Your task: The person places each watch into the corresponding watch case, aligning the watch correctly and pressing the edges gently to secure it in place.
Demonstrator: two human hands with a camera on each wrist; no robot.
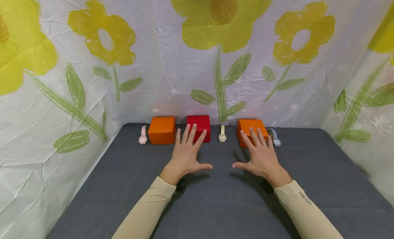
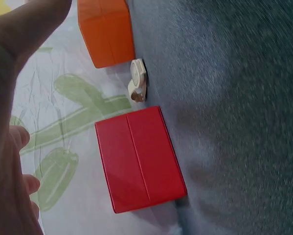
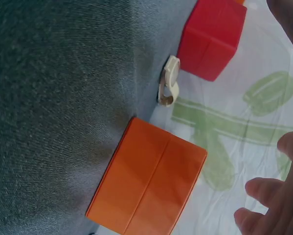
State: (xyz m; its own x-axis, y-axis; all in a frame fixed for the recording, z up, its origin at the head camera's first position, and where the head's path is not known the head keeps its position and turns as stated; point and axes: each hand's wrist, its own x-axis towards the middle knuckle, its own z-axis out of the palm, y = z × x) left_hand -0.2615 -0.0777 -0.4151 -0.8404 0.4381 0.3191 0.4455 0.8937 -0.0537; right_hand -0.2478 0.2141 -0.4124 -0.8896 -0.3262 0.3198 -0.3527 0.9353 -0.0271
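Along the back edge of the grey worktop (image 1: 215,204), against the flower-printed cloth (image 1: 46,95), things lie in a neat row, which reads as a deliberate layout. Farthest left is a pink watch (image 1: 143,136), laid flat with its strap running away from the person toward the cloth. Just beside it stands an orange box (image 1: 161,129), lid down. Next comes the red box (image 1: 198,127), also closed, with a seam across its top that runs front to back. The left hand (image 1: 186,152) hovers before it with fingers straight and spread, gripping nothing; its fingertips overlap the red box in the head view, though contact cannot be told. Between the boxes lies a cream watch (image 1: 222,133), its long axis likewise pointing toward the cloth. The right hand (image 1: 259,154) is equally flat and spread, empty, its fingertips over the right orange box (image 1: 250,126). Last, just beside that box, lies a grey-blue watch (image 1: 275,137), slightly angled.
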